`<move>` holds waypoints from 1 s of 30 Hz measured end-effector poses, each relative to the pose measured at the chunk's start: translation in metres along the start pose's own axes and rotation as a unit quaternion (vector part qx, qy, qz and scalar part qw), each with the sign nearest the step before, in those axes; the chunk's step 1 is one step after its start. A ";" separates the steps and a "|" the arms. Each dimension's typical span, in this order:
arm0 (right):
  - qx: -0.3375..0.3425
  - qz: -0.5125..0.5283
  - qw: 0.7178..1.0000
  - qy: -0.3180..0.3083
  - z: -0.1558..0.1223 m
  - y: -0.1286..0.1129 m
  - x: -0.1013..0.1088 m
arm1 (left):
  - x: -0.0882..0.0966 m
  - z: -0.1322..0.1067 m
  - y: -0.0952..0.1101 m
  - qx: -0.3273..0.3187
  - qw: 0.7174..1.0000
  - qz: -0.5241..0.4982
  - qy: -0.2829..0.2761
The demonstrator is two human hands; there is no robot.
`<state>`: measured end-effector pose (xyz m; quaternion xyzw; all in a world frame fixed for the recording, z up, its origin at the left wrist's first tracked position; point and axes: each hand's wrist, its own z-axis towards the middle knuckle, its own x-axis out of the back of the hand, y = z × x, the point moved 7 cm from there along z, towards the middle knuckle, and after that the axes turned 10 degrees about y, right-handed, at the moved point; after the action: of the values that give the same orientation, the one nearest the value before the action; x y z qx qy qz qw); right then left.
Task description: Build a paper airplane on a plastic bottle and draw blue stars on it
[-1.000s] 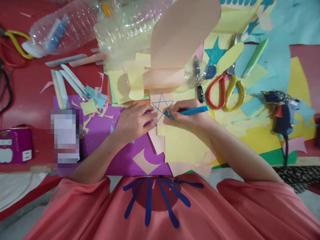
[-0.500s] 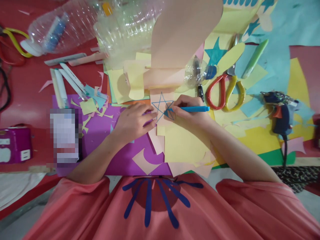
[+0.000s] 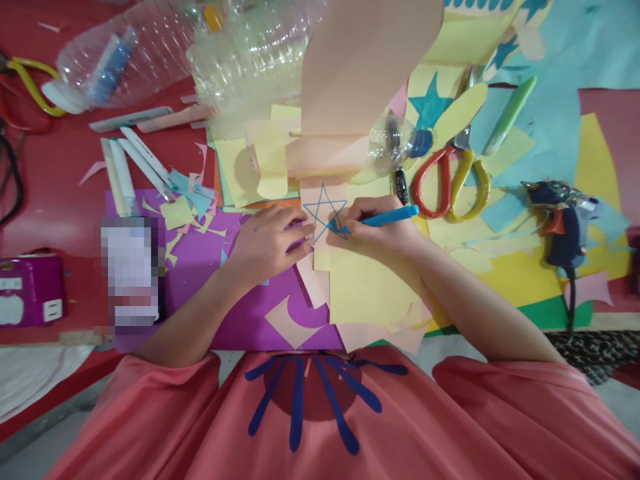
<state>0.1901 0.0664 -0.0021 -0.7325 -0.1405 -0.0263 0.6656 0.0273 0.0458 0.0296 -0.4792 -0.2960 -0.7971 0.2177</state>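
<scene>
In the head view, a blue marker (image 3: 391,216) is pinched in my right hand (image 3: 383,223), its tip on a strip of peach paper (image 3: 325,187). A five-pointed star (image 3: 324,212) is outlined in blue on that paper, with its lower right part coloured in. My left hand (image 3: 274,239) lies with fingers stretched out, their tips at the paper's left edge beside the star. Beneath my right wrist is a pale yellow sheet (image 3: 373,287). Just beyond my right hand lies a black marker (image 3: 401,187).
Red-and-yellow scissors (image 3: 453,183) and a glue gun (image 3: 563,223) lie to the right. A clear plastic bottle (image 3: 135,57), several markers (image 3: 145,160), paper scraps (image 3: 190,217), a blurred-out phone (image 3: 131,273) and a purple box (image 3: 31,290) are to the left.
The back end of the blue marker has tilted up and away, while its tip has shifted slightly toward me. The coloured patch in the star reaches a little further right. My left hand stays put.
</scene>
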 end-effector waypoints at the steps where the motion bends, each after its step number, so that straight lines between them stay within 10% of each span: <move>1: 0.000 0.004 1.000 -0.006 0.000 -0.001 -0.001 | 0.000 0.000 0.000 0.000 1.000 0.003 -0.001; 17: -0.010 0.008 0.997 0.078 0.002 -0.006 0.006 | 0.002 0.001 0.001 -0.015 0.999 0.011 0.028; 30: -0.015 0.011 1.000 0.008 0.000 0.001 0.000 | 0.007 0.003 0.005 -0.039 0.997 0.015 0.060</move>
<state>0.1900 0.0667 -0.0028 -0.7437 -0.1264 -0.0266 0.6559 0.0290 0.0431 0.0386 -0.4432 -0.2443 -0.8318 0.2280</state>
